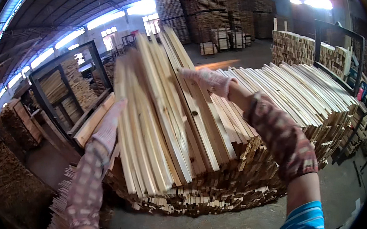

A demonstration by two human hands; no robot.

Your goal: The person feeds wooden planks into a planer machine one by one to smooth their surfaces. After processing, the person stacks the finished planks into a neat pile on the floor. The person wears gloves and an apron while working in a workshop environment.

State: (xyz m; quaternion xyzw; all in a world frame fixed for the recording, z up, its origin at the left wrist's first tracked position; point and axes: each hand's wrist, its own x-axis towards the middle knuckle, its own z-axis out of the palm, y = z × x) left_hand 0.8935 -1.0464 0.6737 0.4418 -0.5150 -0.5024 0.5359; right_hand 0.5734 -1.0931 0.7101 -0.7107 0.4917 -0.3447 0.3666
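A loose bundle of pale wooden slats (164, 116) fans out on top of a large slat stack (210, 190), the far ends raised and some blurred by motion. My left hand (111, 122), in a pale knitted glove, presses against the bundle's left side, its fingers partly smeared. On the right, my gloved right hand (210, 80) is closed over the upper part of the right-hand slats (192, 109). Between the two hands the slats lean at slightly different angles. Their near ends stick out unevenly toward me. Checked sleeve covers wrap both forearms.
More slats (289, 91) lie in a tight row to the right. Dark metal frames stand upright at the left (38, 92) and the right (363, 62). Tall lumber stacks (207, 7) rise at the back. Slats (61, 210) are piled low at the near left.
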